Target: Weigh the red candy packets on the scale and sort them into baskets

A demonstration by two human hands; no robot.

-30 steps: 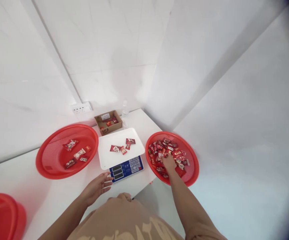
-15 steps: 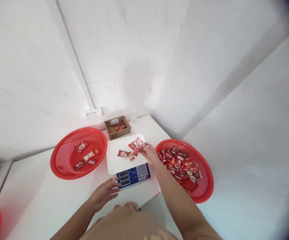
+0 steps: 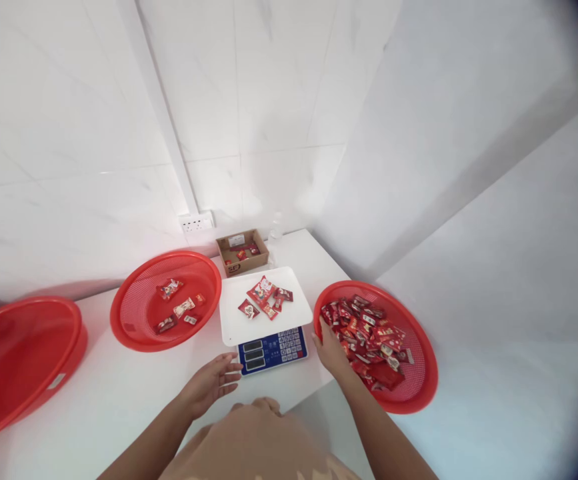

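A white scale [image 3: 289,343] with a blue keypad stands in the middle of the white table; several red snack packets [image 3: 265,298] lie on its tray. My right hand [image 3: 332,351] reaches into the red basket [image 3: 421,393] on the right, its fingers touching the heap of red packets [image 3: 369,333]; I cannot see anything held. Resting flat on the table just left of the scale's display, my left hand [image 3: 209,385] is open and holds nothing.
Left of the scale is a second red basket [image 3: 133,327] with several packets. A small cardboard box [image 3: 242,251] with packets sits at the back near a wall socket [image 3: 196,222]. Another red basket [image 3: 13,360] is at far left. Tiled walls enclose the corner.
My right hand left a packet on the scale's tray and went back into the right basket. The view has shifted, bringing the far-left basket in. My left hand stays put.
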